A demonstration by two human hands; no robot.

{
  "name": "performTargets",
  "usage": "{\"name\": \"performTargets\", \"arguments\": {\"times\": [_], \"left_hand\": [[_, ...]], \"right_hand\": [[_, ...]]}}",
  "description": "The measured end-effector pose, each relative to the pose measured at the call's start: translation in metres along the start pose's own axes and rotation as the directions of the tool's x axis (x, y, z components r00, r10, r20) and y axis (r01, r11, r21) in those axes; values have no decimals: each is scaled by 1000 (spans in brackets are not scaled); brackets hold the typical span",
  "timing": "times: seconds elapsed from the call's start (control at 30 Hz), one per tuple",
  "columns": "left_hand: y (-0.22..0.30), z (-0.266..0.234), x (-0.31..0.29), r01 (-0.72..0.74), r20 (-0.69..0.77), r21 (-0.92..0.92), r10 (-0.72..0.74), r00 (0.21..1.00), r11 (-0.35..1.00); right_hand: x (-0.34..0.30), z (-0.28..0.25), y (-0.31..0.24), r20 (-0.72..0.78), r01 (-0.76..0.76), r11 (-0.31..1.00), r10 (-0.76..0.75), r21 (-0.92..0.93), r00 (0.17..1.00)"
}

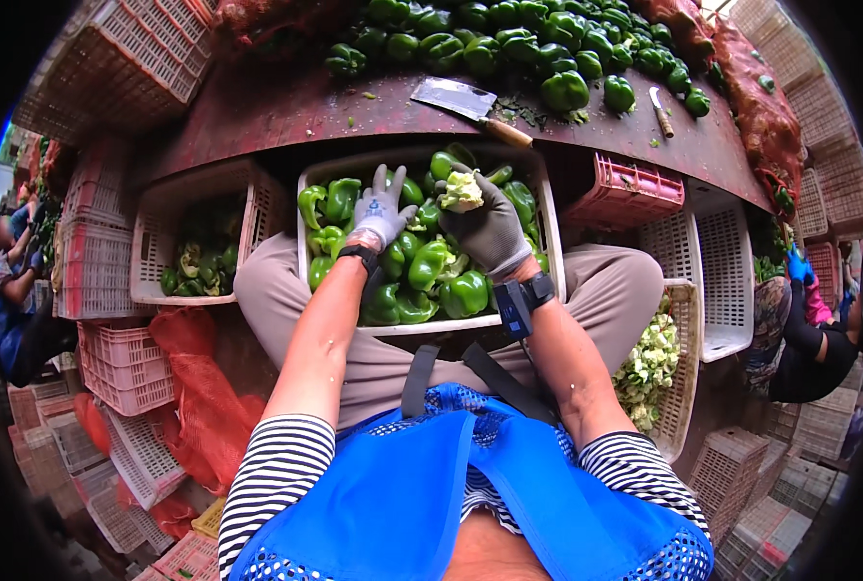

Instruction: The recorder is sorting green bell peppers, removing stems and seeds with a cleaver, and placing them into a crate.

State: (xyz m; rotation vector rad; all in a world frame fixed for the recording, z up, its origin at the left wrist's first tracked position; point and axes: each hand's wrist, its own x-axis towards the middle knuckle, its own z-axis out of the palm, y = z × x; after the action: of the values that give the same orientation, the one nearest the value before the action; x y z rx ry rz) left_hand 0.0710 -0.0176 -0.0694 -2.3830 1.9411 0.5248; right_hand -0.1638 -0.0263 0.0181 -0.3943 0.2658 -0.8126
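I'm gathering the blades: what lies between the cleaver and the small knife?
Two green peppers and some green scraps, as the head view shows.

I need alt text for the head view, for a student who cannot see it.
A seated person's gloved right hand holds a pale pepper core over a crate of green peppers, with the gloved left hand spread above them. On the table, a cleaver and small knife lie near piled peppers; more cores lie at the right.
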Motion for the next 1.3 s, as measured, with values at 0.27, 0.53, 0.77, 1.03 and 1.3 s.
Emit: {"name": "performTargets", "arguments": {"times": [0.27, 0.53, 0.77, 1.03, 1.3], "left_hand": [[47, -11, 50, 18, 67, 45, -21, 998, 999], [11, -87, -19, -57, -13, -726, 69, 998, 686], [82, -97, -140, -169, -132, -891, 115, 984, 421], [86, -74, -145, -172, -157, -984, 226, 961, 47], [93, -55, -150, -121, -119, -958, 24, 993, 261]], "right_hand": [[-24, 9, -20, -152, -16, 996, 3, -85, 988], [-52, 2, -21, -171, 3, 1000, -3, 1, 985], [-43, 41, 25, -127, 286, 920, -328, -268, 936], [-71, 32, 15, -7, 176, 594, -293, -785, 956], [-81, 67, 4, 292, 94, -436, -413, -895, 863]]}}
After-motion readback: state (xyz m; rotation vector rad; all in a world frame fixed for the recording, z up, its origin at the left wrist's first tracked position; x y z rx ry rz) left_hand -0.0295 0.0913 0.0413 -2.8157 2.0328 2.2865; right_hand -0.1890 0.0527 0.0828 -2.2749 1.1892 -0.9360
